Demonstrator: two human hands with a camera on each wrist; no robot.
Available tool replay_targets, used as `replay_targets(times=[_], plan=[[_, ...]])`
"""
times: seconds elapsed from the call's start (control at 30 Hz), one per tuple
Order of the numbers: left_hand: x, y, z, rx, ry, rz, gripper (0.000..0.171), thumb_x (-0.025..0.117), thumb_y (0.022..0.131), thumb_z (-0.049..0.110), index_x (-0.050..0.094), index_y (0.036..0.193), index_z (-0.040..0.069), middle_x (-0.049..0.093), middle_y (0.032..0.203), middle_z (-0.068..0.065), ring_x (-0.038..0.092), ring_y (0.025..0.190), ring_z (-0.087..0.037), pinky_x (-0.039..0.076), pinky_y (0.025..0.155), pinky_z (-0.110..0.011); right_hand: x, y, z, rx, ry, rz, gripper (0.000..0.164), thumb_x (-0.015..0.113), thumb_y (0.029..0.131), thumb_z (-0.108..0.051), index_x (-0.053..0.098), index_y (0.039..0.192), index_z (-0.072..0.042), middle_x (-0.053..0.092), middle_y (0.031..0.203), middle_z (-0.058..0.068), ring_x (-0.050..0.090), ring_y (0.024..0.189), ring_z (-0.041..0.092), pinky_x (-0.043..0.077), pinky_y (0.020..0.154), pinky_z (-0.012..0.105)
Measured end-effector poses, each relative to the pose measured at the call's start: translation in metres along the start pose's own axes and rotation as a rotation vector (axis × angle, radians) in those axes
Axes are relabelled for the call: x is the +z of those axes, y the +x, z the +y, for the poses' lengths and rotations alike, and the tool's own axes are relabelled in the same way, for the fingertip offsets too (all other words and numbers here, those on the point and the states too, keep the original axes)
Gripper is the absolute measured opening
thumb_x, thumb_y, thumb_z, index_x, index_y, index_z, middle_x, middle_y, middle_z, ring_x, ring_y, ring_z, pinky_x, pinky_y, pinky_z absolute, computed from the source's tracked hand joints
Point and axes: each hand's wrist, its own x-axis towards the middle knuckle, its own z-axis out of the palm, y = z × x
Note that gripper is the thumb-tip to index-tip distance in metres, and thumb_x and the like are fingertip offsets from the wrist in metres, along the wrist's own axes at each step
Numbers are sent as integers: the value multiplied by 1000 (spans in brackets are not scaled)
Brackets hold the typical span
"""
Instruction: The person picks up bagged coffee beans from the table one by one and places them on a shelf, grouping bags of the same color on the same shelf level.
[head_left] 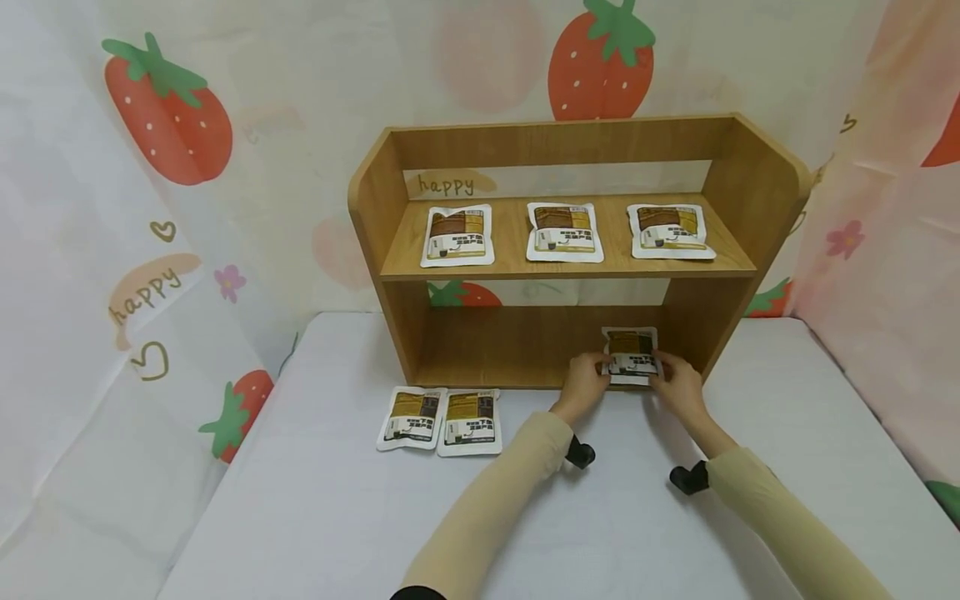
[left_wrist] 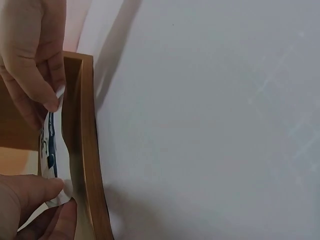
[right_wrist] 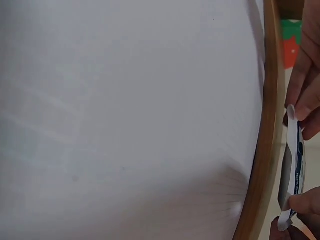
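Observation:
My left hand point(head_left: 587, 385) and right hand point(head_left: 677, 385) pinch the two side edges of a white food pouch point(head_left: 630, 357) with a brown-and-gold printed panel. It is at the right part of the wooden shelf's lower level point(head_left: 510, 346), just inside the front edge. In the left wrist view, the thumb and fingers of the left hand point(left_wrist: 35, 207) grip one edge of the pouch point(left_wrist: 59, 150), close over the shelf's front strip. The right wrist view shows the right hand point(right_wrist: 305, 210) pinching the pouch's other edge.
Three similar pouches point(head_left: 565, 233) lie in a spaced row on the upper shelf board. Two more pouches point(head_left: 470, 423) lie side by side on the white tablecloth point(head_left: 315, 517), in front of the shelf's left end. The shelf's right side panel point(head_left: 693, 317) rises close beside the right hand.

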Motion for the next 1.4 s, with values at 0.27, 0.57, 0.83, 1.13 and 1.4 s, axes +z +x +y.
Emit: replay_targets(times=[0.27, 0.57, 0.83, 1.13, 1.4], plan=[[20, 19, -22, -38, -7, -102, 35, 63, 83, 7, 62, 119, 4, 66, 105, -8, 54, 79, -11, 46, 67, -18, 2, 8, 6, -3, -24, 41, 43, 51, 78, 4, 54, 120, 11, 57, 111, 34, 56, 97, 41, 44, 80, 49], [18, 20, -13, 1, 21, -172, 45, 62, 83, 10, 55, 126, 3, 60, 123, -11, 56, 113, -19, 46, 87, -21, 2, 16, 9, 29, -38, 52, 45, 47, 77, 6, 54, 121, 11, 54, 117, 34, 53, 94, 39, 44, 79, 51], [7, 13, 12, -26, 23, -266, 49, 65, 85, 17, 51, 130, 0, 56, 128, -14, 55, 112, -21, 44, 87, -18, 4, 19, 11, 48, -30, 72, 46, 43, 76, 7, 53, 121, 13, 50, 123, 35, 49, 108, 44, 41, 85, 54], [23, 30, -8, -34, -17, -297, 54, 68, 84, 29, 52, 131, 8, 56, 128, -6, 54, 113, -14, 44, 91, -21, 4, 20, 13, 73, -30, 57, 48, 43, 77, 6, 51, 124, 12, 48, 125, 34, 48, 109, 42, 40, 87, 53], [14, 20, 3, -46, -15, -270, 47, 66, 85, 18, 54, 129, 6, 56, 128, -9, 54, 114, -18, 45, 91, -24, 4, 16, 8, 57, -18, 47, 43, 49, 84, 0, 50, 124, 12, 47, 127, 33, 43, 118, 46, 36, 97, 56]])
